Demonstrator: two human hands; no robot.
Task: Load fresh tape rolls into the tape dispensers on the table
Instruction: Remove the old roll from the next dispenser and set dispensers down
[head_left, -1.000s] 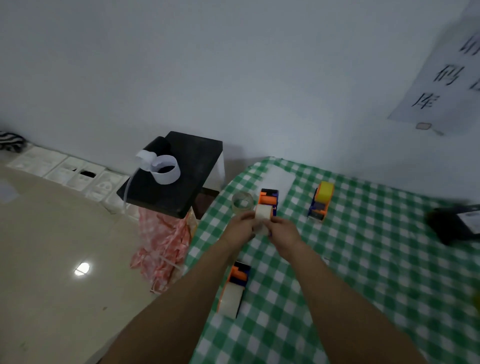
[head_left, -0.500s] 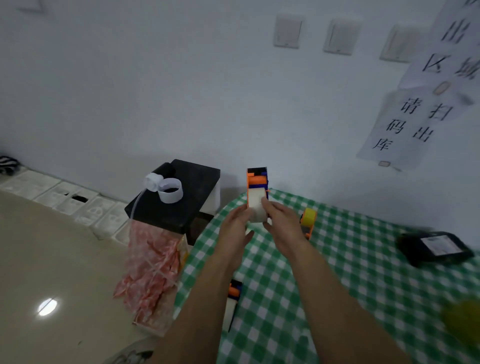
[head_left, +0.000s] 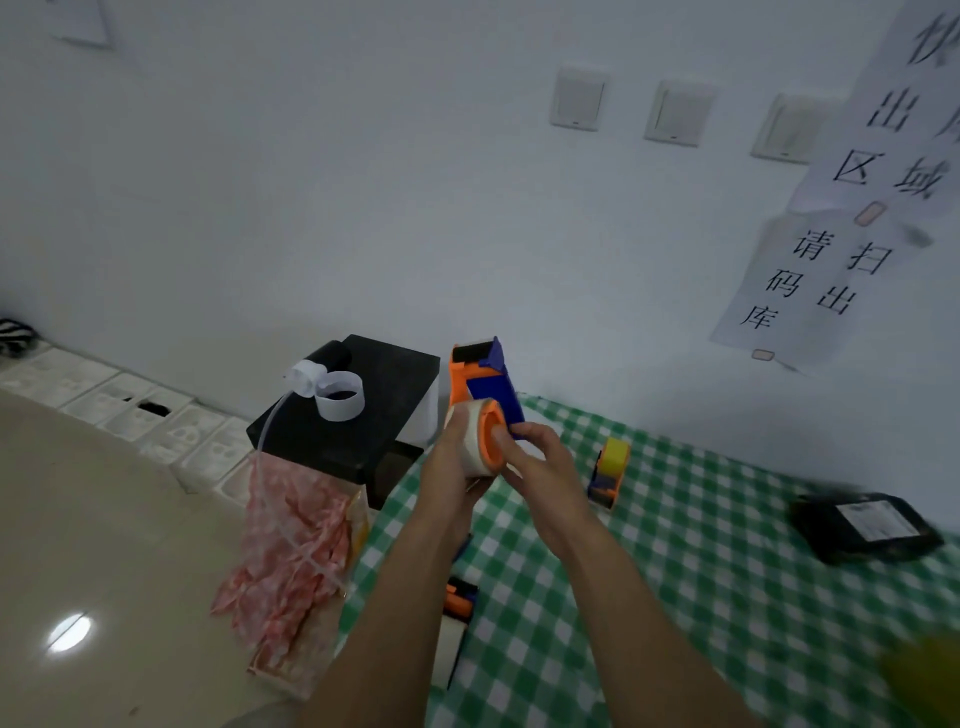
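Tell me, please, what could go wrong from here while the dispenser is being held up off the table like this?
The dispenser is held in the air by both hands, with the right hand pressing at the orange hub of the tape roll; a slip could drop it. Another dispenser lies at the table's left edge, beneath the left forearm, and might get knocked to the floor.

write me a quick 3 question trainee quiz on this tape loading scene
1. True or false: the orange and blue tape dispenser rests on the table.
2. Which hand cups the clear tape roll: A left, B right?
3. What does the second dispenser, on the green checked tablecloth, carry?

Key: 1 false, it is held in the air. 2 A. 3 A yellow tape roll.
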